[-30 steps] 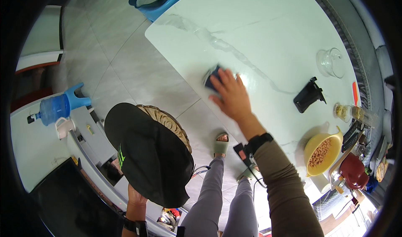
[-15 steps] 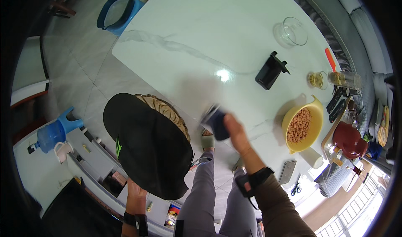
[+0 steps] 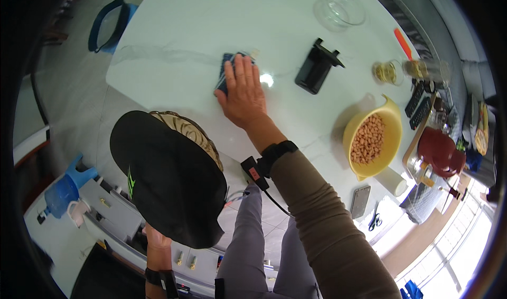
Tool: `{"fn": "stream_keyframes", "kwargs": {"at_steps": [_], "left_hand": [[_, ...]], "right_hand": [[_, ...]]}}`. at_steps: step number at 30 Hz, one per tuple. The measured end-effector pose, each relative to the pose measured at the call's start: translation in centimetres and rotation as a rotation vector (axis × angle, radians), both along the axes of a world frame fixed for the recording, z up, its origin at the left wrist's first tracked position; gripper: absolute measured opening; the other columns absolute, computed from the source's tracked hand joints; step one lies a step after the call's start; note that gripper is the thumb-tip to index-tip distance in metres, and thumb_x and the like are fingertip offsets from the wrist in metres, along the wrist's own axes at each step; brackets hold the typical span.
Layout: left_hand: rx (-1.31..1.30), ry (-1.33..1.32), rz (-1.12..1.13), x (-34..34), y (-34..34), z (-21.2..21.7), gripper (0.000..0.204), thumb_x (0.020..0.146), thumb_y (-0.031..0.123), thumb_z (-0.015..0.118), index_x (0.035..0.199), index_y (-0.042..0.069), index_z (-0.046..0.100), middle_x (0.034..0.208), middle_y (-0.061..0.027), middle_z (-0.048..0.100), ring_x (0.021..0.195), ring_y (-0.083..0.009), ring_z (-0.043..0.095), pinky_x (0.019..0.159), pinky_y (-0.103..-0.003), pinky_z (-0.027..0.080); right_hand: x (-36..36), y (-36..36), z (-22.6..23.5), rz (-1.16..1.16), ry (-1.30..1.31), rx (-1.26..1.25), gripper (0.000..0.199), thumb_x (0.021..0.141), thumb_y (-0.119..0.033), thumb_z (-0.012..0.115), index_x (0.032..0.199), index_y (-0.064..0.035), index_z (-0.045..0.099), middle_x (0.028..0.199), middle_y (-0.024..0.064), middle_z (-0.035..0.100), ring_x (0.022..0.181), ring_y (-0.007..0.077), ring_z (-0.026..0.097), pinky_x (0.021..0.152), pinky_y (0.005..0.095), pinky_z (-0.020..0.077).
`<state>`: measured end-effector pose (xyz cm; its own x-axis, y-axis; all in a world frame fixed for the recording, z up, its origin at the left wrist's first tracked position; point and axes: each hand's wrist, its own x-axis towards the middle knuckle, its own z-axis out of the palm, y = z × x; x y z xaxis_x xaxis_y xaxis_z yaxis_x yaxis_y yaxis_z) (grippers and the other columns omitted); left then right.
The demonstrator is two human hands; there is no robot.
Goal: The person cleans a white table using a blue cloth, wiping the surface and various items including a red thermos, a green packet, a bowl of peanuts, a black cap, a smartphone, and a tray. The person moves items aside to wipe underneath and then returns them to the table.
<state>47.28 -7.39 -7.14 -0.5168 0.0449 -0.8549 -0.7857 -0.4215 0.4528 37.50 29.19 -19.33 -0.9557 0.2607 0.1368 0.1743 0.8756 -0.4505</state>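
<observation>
My right hand (image 3: 244,94) lies flat on the white table, fingers stretched over a dark blue folded cloth-like piece (image 3: 224,73). Only the edges of that piece show around my fingers. On the left, my left hand (image 3: 157,237) is at the lower edge of a black cap (image 3: 166,180) with a green mark, supporting it off the table. The cap hides most of its fingers, though it appears closed on the cap. Behind the cap, the rim of a brown patterned round thing (image 3: 196,135) shows; whether my hand also holds it cannot be seen.
A black stand-like holder (image 3: 315,69) lies mid-table. At the right are a yellow bowl (image 3: 392,132) of peanuts, a glass bowl (image 3: 346,8), a glass cup (image 3: 387,73), remotes (image 3: 420,113), a phone (image 3: 360,201) and scissors (image 3: 375,219). Open drawers (image 3: 105,198) stand lower left.
My right hand has moved up and left across the table with the dark blue piece, and now lies flat on it. The cap and left hand appear slightly farther left; the view has shifted.
</observation>
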Motion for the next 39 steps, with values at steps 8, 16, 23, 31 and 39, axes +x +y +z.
{"fn": "stream_keyframes", "kwargs": {"at_steps": [8, 16, 23, 31, 39], "left_hand": [[0.132, 0.156, -0.267, -5.5, 9.1, -1.7, 0.042, 0.084, 0.006, 0.058, 0.125, 0.001, 0.049, 0.112, -0.0092, 0.063, 0.094, -0.0193, 0.064, 0.078, -0.031, 0.055], [0.285, 0.183, -0.431, -7.6, 18.3, -4.1, 0.056, 0.077, -0.003, 0.053, 0.13, 0.011, 0.042, 0.112, -0.0092, 0.06, 0.09, -0.0203, 0.065, 0.071, -0.034, 0.057], [0.274, 0.154, -0.482, -7.9, 21.4, -4.8, 0.047, 0.077, -0.005, 0.052, 0.121, 0.01, 0.047, 0.112, -0.0105, 0.061, 0.099, -0.0241, 0.064, 0.083, -0.044, 0.057], [0.25, 0.155, -0.542, -6.1, 22.3, -2.1, 0.024, 0.091, 0.01, 0.05, 0.114, 0.008, 0.051, 0.105, -0.0084, 0.062, 0.094, -0.0205, 0.062, 0.087, -0.043, 0.054], [-0.219, 0.363, -1.407, 10.8, 27.1, 0.9, 0.018, 0.091, 0.018, 0.06, 0.103, 0.005, 0.063, 0.09, -0.0046, 0.065, 0.075, -0.013, 0.061, 0.065, -0.024, 0.05]], "right_hand": [[18.9, 3.1, 2.6, -0.283, -0.419, -0.05, 0.073, 0.083, -0.027, 0.059, 0.141, 0.0043, 0.028, 0.149, 0.0247, 0.021, 0.14, 0.0395, 0.015, 0.114, 0.0485, 0.0117], [21.2, 4.6, 1.7, -0.468, -0.133, -0.113, 0.073, 0.077, -0.02, 0.062, 0.136, 0.0046, 0.027, 0.145, 0.0329, 0.021, 0.134, 0.0516, 0.019, 0.111, 0.0583, 0.0127], [22.7, 5.6, 1.0, -0.455, -0.19, -0.171, 0.068, 0.086, -0.03, 0.057, 0.139, 0.0023, 0.029, 0.147, 0.0262, 0.023, 0.137, 0.0439, 0.02, 0.113, 0.0508, 0.0144], [36.3, 3.9, 2.1, -0.52, -0.313, -0.126, 0.07, 0.085, -0.031, 0.057, 0.141, -0.0004, 0.029, 0.149, 0.0232, 0.023, 0.139, 0.0417, 0.018, 0.113, 0.0509, 0.0138], [44.0, 2.6, 1.2, -0.468, -0.27, -0.137, 0.065, 0.085, -0.027, 0.057, 0.141, -0.0043, 0.032, 0.149, 0.0197, 0.027, 0.139, 0.0374, 0.021, 0.113, 0.0495, 0.0167]]}}
